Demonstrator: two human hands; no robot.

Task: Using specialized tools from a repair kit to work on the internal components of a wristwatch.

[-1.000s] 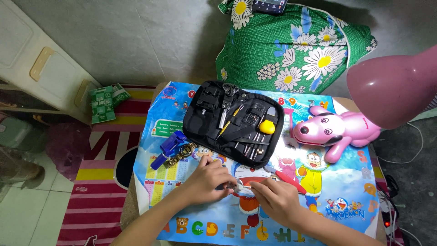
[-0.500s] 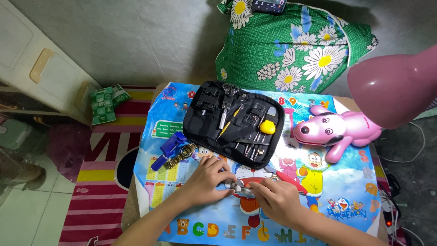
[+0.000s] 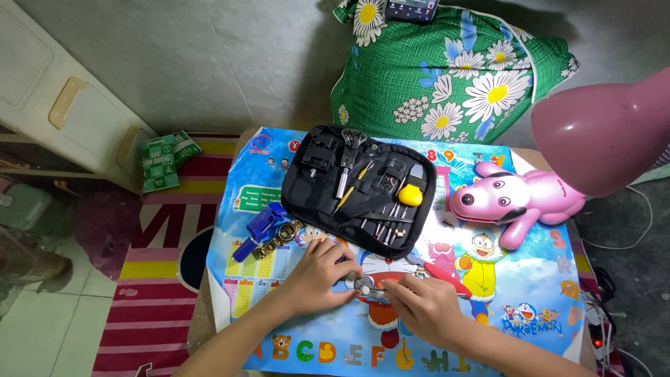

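My left hand (image 3: 317, 274) and my right hand (image 3: 421, 309) meet over a small silver metal piece (image 3: 363, 285) on the cartoon-printed table cover (image 3: 530, 279). The fingertips of both hands pinch it; a thin metal part runs from it toward my right hand. Just beyond the hands lies an open black tool case (image 3: 359, 188) with several small tools, one with a yellow handle (image 3: 410, 195). A blue plastic tool (image 3: 259, 229) and a gold-coloured watch band (image 3: 278, 239) lie to the left of my left hand.
A pink toy dog (image 3: 513, 200) lies at the right of the table. A pink lamp shade (image 3: 604, 132) hangs over the right side. A green flowered cushion (image 3: 453, 77) sits behind the table, a striped rug (image 3: 150, 279) and green packet (image 3: 164, 159) lie to the left.
Both hands have stayed at the same spot with only slight finger shifts on the small metal piece. Nothing else on the table has moved.
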